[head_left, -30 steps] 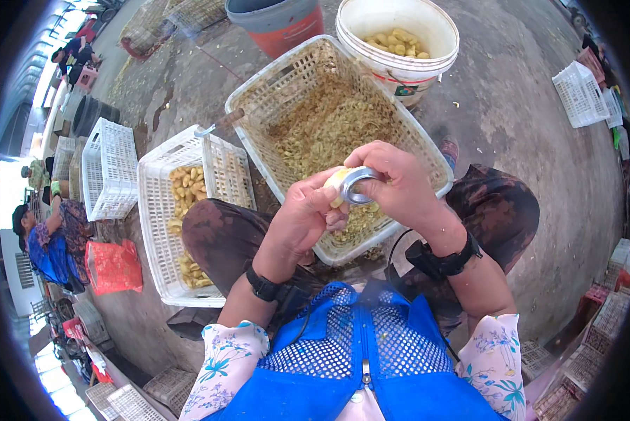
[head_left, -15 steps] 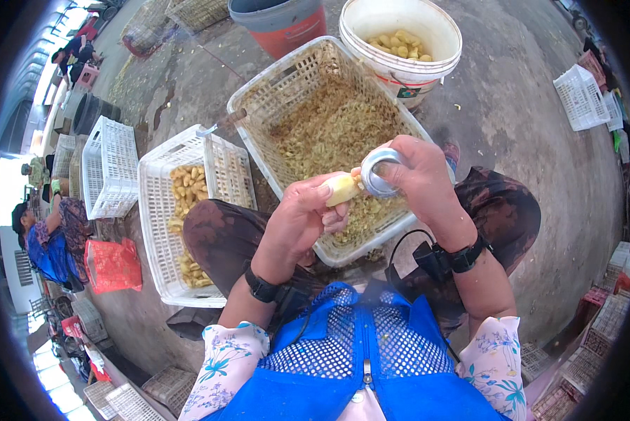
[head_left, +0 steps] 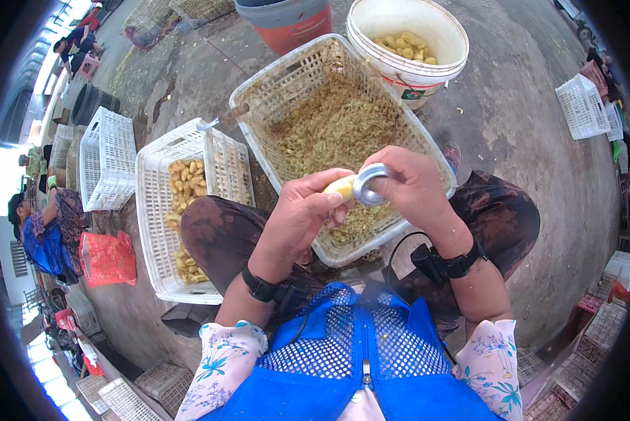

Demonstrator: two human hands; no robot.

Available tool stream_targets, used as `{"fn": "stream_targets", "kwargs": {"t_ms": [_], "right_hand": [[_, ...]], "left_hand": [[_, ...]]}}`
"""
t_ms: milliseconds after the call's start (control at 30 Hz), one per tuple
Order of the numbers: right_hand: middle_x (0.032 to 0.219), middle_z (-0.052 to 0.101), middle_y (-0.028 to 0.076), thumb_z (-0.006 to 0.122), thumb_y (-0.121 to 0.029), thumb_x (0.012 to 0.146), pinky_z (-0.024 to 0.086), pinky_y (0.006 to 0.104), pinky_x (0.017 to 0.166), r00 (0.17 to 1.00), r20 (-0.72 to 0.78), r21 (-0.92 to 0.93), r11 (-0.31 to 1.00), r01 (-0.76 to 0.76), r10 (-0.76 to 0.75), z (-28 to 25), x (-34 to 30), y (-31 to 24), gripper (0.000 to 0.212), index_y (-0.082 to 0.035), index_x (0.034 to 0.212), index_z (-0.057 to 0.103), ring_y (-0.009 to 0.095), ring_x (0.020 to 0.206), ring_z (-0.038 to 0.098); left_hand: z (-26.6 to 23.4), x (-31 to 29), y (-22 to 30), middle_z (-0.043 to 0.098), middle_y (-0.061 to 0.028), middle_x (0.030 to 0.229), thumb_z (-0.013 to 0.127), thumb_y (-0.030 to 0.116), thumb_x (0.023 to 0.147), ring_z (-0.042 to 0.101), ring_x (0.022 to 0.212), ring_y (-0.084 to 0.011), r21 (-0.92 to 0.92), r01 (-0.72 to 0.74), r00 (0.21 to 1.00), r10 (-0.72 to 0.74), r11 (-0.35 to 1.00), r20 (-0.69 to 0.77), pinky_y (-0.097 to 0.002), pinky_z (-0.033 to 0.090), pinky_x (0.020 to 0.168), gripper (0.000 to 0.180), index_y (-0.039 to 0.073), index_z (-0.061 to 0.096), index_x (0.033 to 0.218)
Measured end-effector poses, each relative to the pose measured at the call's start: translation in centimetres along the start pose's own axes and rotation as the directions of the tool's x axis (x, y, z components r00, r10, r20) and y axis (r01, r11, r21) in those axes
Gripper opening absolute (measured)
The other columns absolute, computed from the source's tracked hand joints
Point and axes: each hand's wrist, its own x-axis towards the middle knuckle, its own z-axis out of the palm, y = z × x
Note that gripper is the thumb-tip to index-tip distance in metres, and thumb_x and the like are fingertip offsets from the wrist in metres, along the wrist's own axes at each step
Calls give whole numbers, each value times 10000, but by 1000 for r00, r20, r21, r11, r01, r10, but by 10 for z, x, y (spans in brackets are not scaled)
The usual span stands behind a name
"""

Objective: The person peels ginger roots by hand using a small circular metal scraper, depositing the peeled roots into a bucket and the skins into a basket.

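Note:
My left hand (head_left: pixel 302 209) is closed round a pale yellow, oblong vegetable piece (head_left: pixel 339 188), its far end pointing right. In my right hand (head_left: pixel 418 186) is a silver metal ring-shaped tool (head_left: pixel 362 191), its rim against the right end of the piece. Both hands are over the near part of a white plastic basket (head_left: pixel 427 133), which holds a heap of brown and yellow-green shavings (head_left: pixel 339 130). Part of the yellow piece is hidden by my fingers and the ring.
Left of my knee, a white basket (head_left: pixel 152 238) holds several yellow pieces (head_left: pixel 186 184). A brown-handled tool (head_left: pixel 233 114) rests at the shavings basket's left rim. Beyond stand a white bucket (head_left: pixel 455 45) with yellow pieces and a grey-red bucket (head_left: pixel 290 28). A person (head_left: pixel 45 235) sits far left.
My right hand has dropped slightly and moved left, bringing the ring onto the end of the yellow piece. The left hand still grips the piece, which shows less now.

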Motion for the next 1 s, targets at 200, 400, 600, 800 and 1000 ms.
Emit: {"fn": "stream_targets", "kwargs": {"t_ms": [200,400,600,800,1000], "right_hand": [[784,652,16,713,-19,856,475,265,648,996,-26,11,996,-85,85,-11,-1,-5,98,-13,953,703,78,730,586],[813,660,25,706,-15,861,482,269,655,1000,4,64,998,-2,2,-2,-1,0,116,-3,976,698,83,742,595],[809,659,74,716,-11,839,480,304,645,997,73,-86,995,46,-40,3,-2,8,139,2,975,695,125,727,615],[858,700,67,671,-14,865,506,294,698,999,46,-99,995,-21,26,4,-3,8,126,-12,983,714,134,766,644],[819,680,32,702,-34,853,492,279,674,995,62,69,994,-82,77,-4,0,1,124,-15,973,727,94,732,607]], "left_hand": [[-9,-2,-2,688,-72,947,653,132,910,616,732,-100,-109,5,1000,-7,994,-20,-232,496,645,448,-36,608,1322],[-1,-1,-5,692,-83,963,686,89,856,642,764,-123,191,-18,996,35,981,-82,-247,509,664,492,-59,599,1318],[-6,-3,-10,698,-69,1001,732,64,809,668,869,-157,786,-310,918,384,535,100,-286,533,787,481,-37,638,1269],[-3,-5,-5,701,-99,1045,750,52,793,666,900,-163,721,-246,941,337,648,18,-301,531,811,460,-37,644,1231],[-3,-5,-7,695,-99,1029,730,38,789,670,901,-167,656,-284,924,381,699,-6,-302,529,801,449,-12,652,1229]]}}
